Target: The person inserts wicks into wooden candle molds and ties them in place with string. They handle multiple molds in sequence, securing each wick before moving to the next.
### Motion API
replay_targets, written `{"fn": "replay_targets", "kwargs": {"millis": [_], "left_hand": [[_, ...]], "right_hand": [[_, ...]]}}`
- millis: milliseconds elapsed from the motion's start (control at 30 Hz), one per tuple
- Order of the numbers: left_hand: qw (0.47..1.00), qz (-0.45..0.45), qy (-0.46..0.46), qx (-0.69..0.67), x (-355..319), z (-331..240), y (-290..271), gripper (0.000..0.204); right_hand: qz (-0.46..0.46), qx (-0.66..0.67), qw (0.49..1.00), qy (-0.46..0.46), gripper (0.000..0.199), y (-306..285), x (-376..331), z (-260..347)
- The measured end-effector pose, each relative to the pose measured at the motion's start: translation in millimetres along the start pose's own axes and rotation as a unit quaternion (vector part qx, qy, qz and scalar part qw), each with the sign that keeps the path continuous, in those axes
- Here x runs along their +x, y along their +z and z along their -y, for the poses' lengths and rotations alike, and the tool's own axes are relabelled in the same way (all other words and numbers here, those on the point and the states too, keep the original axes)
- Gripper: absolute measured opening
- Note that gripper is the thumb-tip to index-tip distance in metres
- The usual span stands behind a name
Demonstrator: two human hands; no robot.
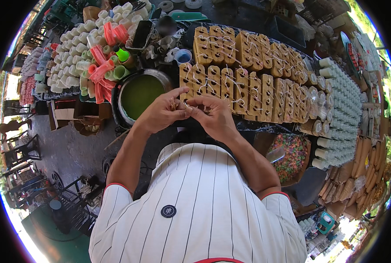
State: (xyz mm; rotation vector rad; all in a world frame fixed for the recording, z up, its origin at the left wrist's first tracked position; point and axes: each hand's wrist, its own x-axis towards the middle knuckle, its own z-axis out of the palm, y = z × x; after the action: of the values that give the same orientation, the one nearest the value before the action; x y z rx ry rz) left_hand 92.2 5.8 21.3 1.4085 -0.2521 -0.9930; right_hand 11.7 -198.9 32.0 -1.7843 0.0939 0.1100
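Both hands meet in front of my chest, at the near left edge of the tan blocks. My left hand (162, 111) is closed, its fingertips drawn together around something small and yellowish that I cannot make out. Closed in a pinch beside it, my right hand (213, 115) has its thumb and forefinger almost touching the left fingertips; a small pale bit shows between them. Right behind my fingers stand rows of tan blocks (227, 90) with round holes and white strings across them. By my left wrist sits a round metal pot (143, 94) of green liquid.
White cups (70, 61) are piled at the far left, with pink-red pieces (101, 72) on them. A blue cup (183, 57) stands behind the pot. Rows of pale cylinders (344, 109) fill the right. A box of colourful bits (290, 155) lies near my right elbow.
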Motion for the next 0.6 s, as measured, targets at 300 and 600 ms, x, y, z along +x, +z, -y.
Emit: {"fn": "replay_targets", "kwargs": {"millis": [300,600], "left_hand": [[0.997,0.054,0.052,-0.009,-2.1,6.5,34.8,0.044],[0.989,-0.140,0.037,0.016,-19.8,26.8,58.4,0.026]], "right_hand": [[0.075,0.254,0.959,0.102,0.012,4.5,-4.9,-12.7],[-0.037,0.311,0.944,0.107,0.016,-11.9,-22.3,-32.5]]}}
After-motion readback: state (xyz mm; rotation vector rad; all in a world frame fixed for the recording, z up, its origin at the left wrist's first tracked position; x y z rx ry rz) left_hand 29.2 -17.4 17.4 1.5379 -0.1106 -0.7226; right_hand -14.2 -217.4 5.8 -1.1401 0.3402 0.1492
